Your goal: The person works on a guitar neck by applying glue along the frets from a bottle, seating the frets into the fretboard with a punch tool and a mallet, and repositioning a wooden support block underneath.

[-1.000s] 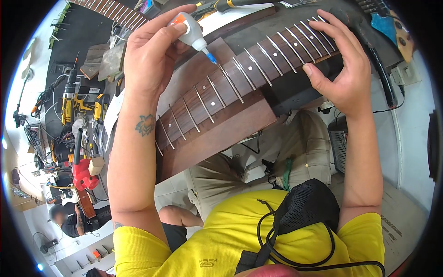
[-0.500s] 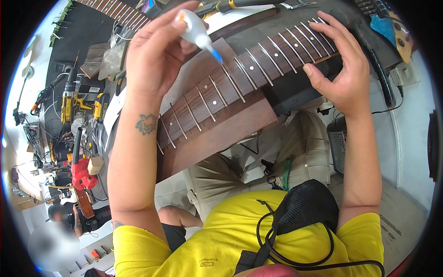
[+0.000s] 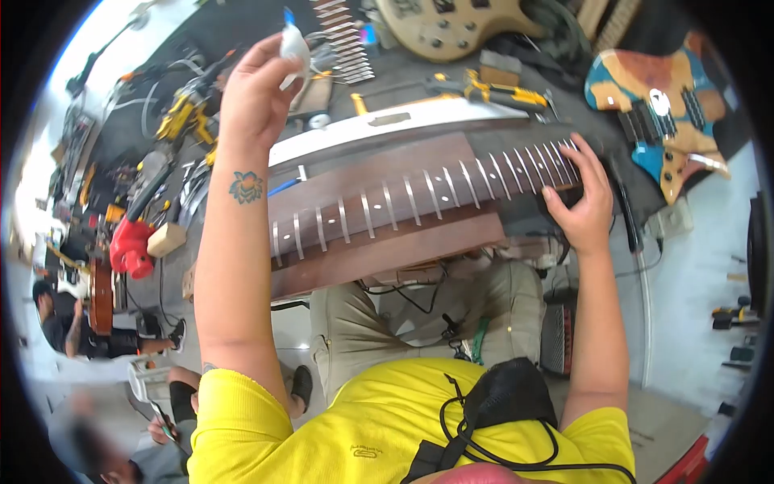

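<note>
A dark brown guitar fretboard with pearly dots and overhanging metal frets lies slantwise across a brown wooden board. My right hand spans its narrow end, thumb at the near edge and fingers at the far edge. Raised beyond the board at upper left, my left hand grips a small white squeeze bottle between thumb and fingers. The bottle's blue tip points upward, well apart from the frets. Part of the fretboard's wide end is hidden behind my left forearm.
Behind the board lie a white strip, yellow-and-black pliers and a gold guitar body. A blue-and-wood guitar body is at right. A yellow drill and red blower are left. Other people are at lower left.
My left hand has lifted the bottle away from the frets, up and leftward, turning its tip from down to up. My right hand stays at the narrow end. The head view has shifted.
</note>
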Tool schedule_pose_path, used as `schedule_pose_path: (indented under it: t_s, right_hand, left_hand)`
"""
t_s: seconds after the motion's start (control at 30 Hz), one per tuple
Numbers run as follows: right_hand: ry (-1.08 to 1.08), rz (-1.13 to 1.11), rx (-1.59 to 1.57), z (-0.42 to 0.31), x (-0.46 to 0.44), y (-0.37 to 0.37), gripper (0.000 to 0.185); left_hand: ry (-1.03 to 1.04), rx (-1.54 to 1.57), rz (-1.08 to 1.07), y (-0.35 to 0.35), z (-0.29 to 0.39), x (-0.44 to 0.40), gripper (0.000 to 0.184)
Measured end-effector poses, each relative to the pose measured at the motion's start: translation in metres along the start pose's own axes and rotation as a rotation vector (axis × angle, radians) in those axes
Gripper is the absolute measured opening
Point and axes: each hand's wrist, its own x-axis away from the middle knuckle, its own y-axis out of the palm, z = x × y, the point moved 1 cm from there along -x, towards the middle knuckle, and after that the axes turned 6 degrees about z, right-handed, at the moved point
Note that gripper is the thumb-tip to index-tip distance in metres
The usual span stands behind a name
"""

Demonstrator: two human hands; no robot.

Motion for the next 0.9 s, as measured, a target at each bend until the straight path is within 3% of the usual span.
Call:
schedule_pose_path:
  t_s: [0.07,0.2,0.33,0.4,0.53,0.63,0.73,0.8,0.9]
  right_hand:
    - [-0.028,0.003,-0.001,-0.002,0.000,0.001,0.061]
    - [-0.027,0.018,0.013,-0.007,0.002,0.002,0.063]
    - [-0.016,0.051,-0.009,-0.009,0.004,0.000,0.065]
    - [-0.024,0.045,0.004,-0.008,0.003,-0.001,0.066]
    - [-0.010,0.043,0.022,-0.009,0.004,-0.001,0.066]
    - [-0.016,0.055,0.029,-0.007,0.003,-0.002,0.066]
    - [-0.020,0.067,0.024,-0.007,0.003,-0.001,0.065]
    - [-0.037,0.064,0.042,-0.004,0.004,-0.001,0.065]
    - [-0.034,0.056,0.034,-0.005,0.004,-0.002,0.065]
  left_hand:
    - [0.122,-0.294,0.021,-0.037,0.002,-0.001,0.034]
    - [0.010,-0.977,0.177,-0.065,-0.005,0.008,0.038]
    - [0.058,-1.064,0.169,-0.057,-0.045,-0.007,0.039]
    - [0.187,-1.182,0.151,-0.041,-0.056,-0.024,0.041]
    - [-0.156,-1.309,0.053,-0.012,-0.068,-0.040,0.052]
    - [-0.070,-1.469,-0.027,-0.017,-0.085,-0.051,0.054]
    - [-0.158,-1.426,-0.122,-0.024,-0.066,-0.052,0.052]
    - [-0.266,-1.069,0.023,-0.037,-0.044,-0.052,0.044]
    - [0.253,-0.809,0.240,-0.030,0.059,0.017,0.039]
